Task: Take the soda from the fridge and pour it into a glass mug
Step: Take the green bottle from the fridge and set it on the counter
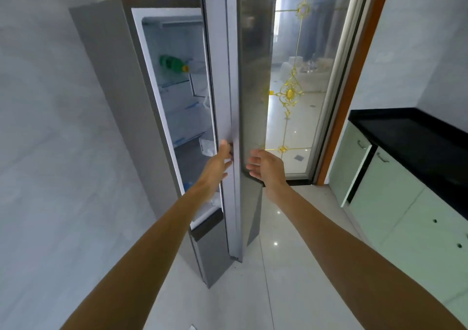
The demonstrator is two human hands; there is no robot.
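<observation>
Fridge door [249,102] open: my left hand [219,164] grips its edge, right hand [264,165] spread beside it. Green soda bottle [172,64] above-left, untouched; grabbing and pouring remain.

Both bare forearms reach up from the bottom of the frame and converge toward its middle. The left arm enters at the lower left and runs diagonally up and right; the left hand [218,161], just left of centre, is turned thumb-side up with its fingers curled around an edge. The right arm enters at the lower right and angles up and left; the right hand [263,164], just right of centre, is spread loosely with fingers apart, gripping nothing.
</observation>
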